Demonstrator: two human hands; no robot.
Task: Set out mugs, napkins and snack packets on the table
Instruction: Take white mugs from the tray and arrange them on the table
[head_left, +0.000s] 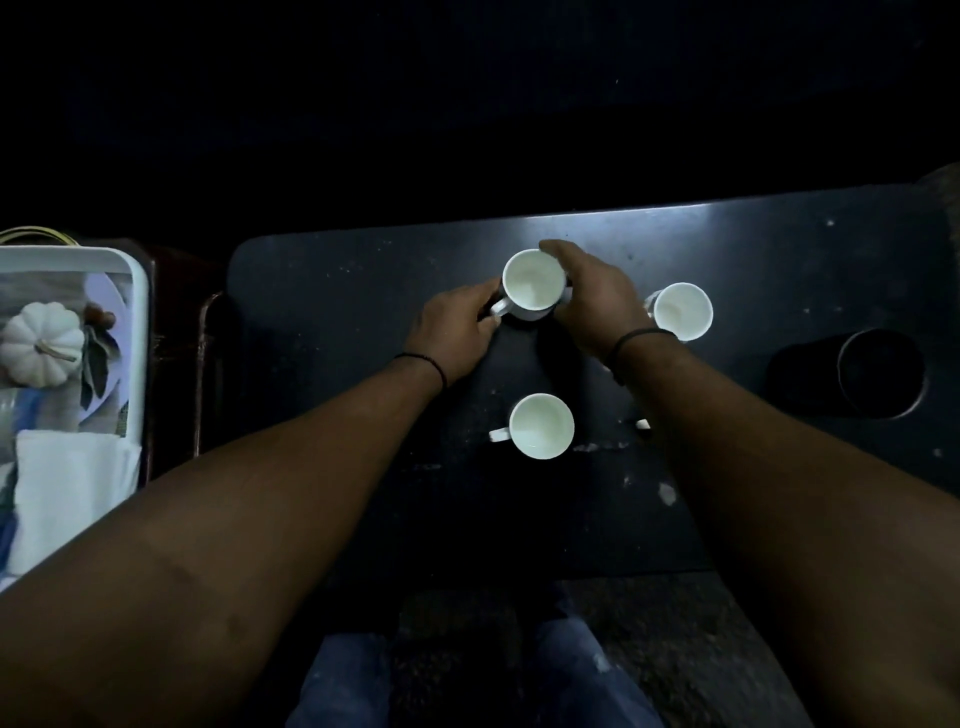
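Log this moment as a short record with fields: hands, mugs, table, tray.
left hand: grips the handle of the far mug
right hand: fingers curled round the far mug's side
mugs: three white and empty, all upright; near mug and right mug stand untouched
table: dark, holds all three mugs
tray: white, left of the table, holds a white pumpkin and white napkins
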